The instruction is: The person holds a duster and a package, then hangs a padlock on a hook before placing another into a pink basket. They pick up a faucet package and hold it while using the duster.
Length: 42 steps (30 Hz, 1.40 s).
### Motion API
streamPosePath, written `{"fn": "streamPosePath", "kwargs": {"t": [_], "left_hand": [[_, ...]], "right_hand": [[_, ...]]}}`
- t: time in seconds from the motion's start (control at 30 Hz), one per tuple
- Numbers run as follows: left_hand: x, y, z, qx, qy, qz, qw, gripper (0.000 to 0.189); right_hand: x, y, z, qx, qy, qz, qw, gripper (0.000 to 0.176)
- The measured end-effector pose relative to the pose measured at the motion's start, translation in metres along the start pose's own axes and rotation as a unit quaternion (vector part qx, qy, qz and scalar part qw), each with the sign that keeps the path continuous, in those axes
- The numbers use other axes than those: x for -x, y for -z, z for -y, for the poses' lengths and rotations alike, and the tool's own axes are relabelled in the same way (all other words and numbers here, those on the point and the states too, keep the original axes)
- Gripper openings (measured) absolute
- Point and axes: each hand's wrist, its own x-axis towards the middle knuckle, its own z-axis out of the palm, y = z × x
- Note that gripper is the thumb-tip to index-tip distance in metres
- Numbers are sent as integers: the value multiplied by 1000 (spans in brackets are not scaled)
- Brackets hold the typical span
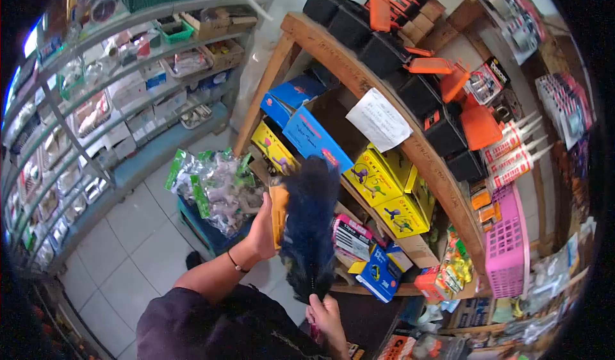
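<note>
My right hand [325, 315] is wrapped round the handle end of a dark blue-black feather duster [312, 225]. The duster's fluffy head points up and away from me, in front of the shelf. On the left, my left hand [259, 229] is closed on an orange-yellow box [278, 212], its fingers partly hidden behind it. The duster's feathers lie against or in front of the box's right side; whether they touch cannot be told. Beyond the duster are a blue carton [311, 136] and a yellow box [272, 145] on the shelf.
A wooden shelf [359, 68] holds yellow boxes [400, 216], black bins with orange flaps [442, 129] and a pink basket [506, 251]. Plastic-bagged goods [221, 190] sit on a low stand at left. A metal rack [70, 136] lines the left side above the tiled floor [134, 232].
</note>
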Motion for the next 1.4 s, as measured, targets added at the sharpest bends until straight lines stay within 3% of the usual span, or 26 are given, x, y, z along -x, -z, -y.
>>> {"fn": "streamPosePath", "kwargs": {"t": [0.07, 0.13, 0.2, 0.3, 0.4, 0.53, 0.57, 0.6, 0.63, 0.7, 0.73, 0.77, 0.83, 0.9, 0.97, 1.0, 1.03, 1.1, 1.13, 1.17, 1.2, 1.23, 1.3, 1.33, 1.37, 1.4], "left_hand": [[-1, 19, 5, -8, 9, -33, 999, 73], [-4, 26, 13, -84, 18, 28, 996, 66], [-4, 28, 14, -29, 48, -4, 998, 63], [-3, 3, 17, 30, 65, -30, 997, 61], [1, -17, 25, 54, 33, -26, 998, 64], [-6, 43, 47, 229, 67, 229, 944, 52], [-7, 49, 56, 224, 70, 227, 945, 52], [-7, 48, 65, -28, -10, 181, 983, 57], [-7, 47, 73, -277, -90, 124, 949, 61], [-4, 44, 74, -508, -164, 58, 844, 66], [3, 24, 61, -261, -56, 19, 963, 66], [7, 13, 53, 9, 55, -22, 998, 66], [3, 18, 58, 1, 91, -67, 994, 71], [2, 20, 61, 13, 90, -39, 995, 72], [1, 22, 64, 47, 79, 18, 996, 73], [-1, 8, 57, -16, 88, -66, 994, 74], [0, 12, 58, -14, 87, -68, 994, 74], [2, 20, 57, -1, 141, -87, 986, 71], [3, 19, 59, -1, 142, -88, 986, 71], [5, 17, 61, -12, 139, -29, 990, 69], [6, 16, 63, -24, 136, 29, 990, 68], [4, 36, 66, 110, 117, 20, 987, 64], [-5, 60, 66, 215, 100, 232, 943, 63], [0, 59, 64, 144, 96, 145, 974, 62], [-1, 64, 68, 143, 96, 144, 974, 62], [-4, 71, 77, -236, 12, 88, 968, 61]], "right_hand": [[9, -4, 10, 21, -38, 10, 999, 28], [18, -4, 6, 56, -38, -31, 997, 28], [25, -6, -6, 24, 2, -104, 994, 30], [38, 2, -3, -39, -58, -82, 994, 34], [43, 19, -24, 65, -9, -91, 994, 37], [40, 27, -32, -12, 20, -104, 994, 38], [41, 27, -28, -18, 21, -103, 994, 38], [44, 28, -22, 74, 20, -68, 995, 34], [47, 30, -19, 166, 18, -33, 985, 31], [43, 38, -34, 126, 13, -30, 991, 27], [41, 39, -40, 57, -9, -53, 997, 30], [40, 40, -44, -13, -31, -76, 997, 33], [43, 39, -37, -28, -37, -36, 998, 31], [46, 37, -25, 120, -32, -5, 992, 36], [44, 36, -30, 87, -11, -15, 996, 35], [42, 34, -34, -9, -11, -33, 999, 32], [40, 33, -38, -105, -12, -51, 993, 28], [41, 39, -47, -87, -30, -33, 995, 26], [41, 39, -40, 52, 8, -17, 998, 27], [41, 38, -35, 190, 45, 0, 981, 29], [42, 35, -32, 96, -7, -17, 995, 29], [39, 35, -33, 94, -8, -16, 995, 29], [34, 37, -40, -116, -16, -28, 993, 27], [34, 39, -42, -102, -17, -12, 995, 29], [33, 39, -41, -103, -18, -12, 994, 29], [33, 39, -38, -11, -9, 9, 1000, 31]]}}
